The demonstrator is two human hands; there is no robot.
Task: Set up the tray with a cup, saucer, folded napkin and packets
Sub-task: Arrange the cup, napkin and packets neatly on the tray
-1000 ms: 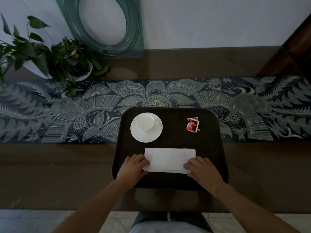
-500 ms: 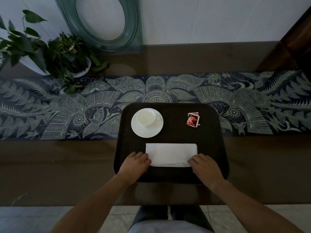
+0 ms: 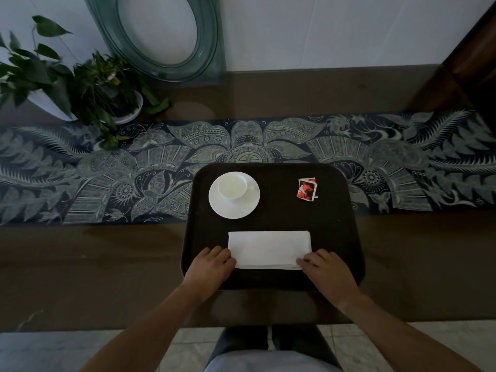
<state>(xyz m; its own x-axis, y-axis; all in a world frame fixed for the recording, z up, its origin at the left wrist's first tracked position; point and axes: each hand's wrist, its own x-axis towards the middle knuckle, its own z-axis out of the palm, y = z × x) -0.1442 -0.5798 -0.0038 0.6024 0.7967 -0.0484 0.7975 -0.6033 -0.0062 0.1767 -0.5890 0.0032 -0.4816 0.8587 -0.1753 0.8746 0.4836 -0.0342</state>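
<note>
A dark tray (image 3: 271, 216) lies on the table in front of me. At its far left a white cup (image 3: 232, 187) stands on a white saucer (image 3: 236, 208). Red and white packets (image 3: 307, 189) lie at the tray's far right. A folded white napkin (image 3: 269, 249) lies flat along the near part of the tray. My left hand (image 3: 212, 264) grips the napkin's near left corner with curled fingers. My right hand (image 3: 326, 269) grips its near right corner the same way.
A patterned dark runner (image 3: 107, 167) crosses the brown table (image 3: 80, 269) under the tray's far half. Potted plants (image 3: 88, 84) stand at the back left. A green glass oval frame (image 3: 166, 36) leans on the wall behind. The table's near edge is just below my wrists.
The view has shifted slightly, so the tray sits a little higher in frame. Both hands stay at the napkin's near corners and the napkin lies flatter and squarer than before.
</note>
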